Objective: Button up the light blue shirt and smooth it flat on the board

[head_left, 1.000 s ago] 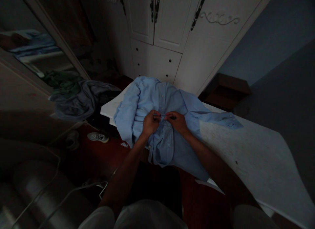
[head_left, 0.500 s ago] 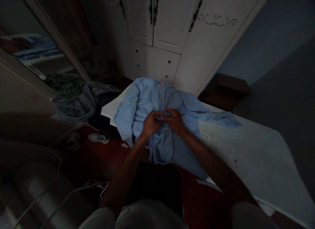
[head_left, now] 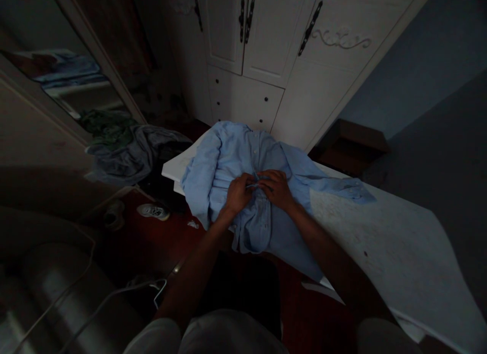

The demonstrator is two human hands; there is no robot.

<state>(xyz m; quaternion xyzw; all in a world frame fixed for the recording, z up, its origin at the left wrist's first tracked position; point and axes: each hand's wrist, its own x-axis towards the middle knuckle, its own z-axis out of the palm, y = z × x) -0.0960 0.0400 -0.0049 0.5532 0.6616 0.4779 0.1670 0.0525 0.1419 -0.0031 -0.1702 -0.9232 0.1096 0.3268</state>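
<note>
A light blue button-up shirt (head_left: 236,146) lies spread on a white table (head_left: 388,242), one sleeve stretched to the right and the lower hem hanging over the near edge. My left hand (head_left: 239,191) pinches the button placket around the middle of the shirt. Close beside it, my right hand (head_left: 277,187) has its fingers closed on the other side of the same placket. Cloth bunches up between the two sets of fingertips. Whether a button is between them is too dark and small to make out.
Behind the table stands a white wardrobe (head_left: 281,49) with dark handles. Grey and green clothes (head_left: 125,146) are heaped at the left by a mirror (head_left: 72,75). A shoe (head_left: 152,211) sits on the red floor, and a white cable (head_left: 114,295) runs at lower left.
Both hands stay at the shirt's placket while their fingers shift, the fingertips now gripping raised cloth. The whole view has moved slightly.
</note>
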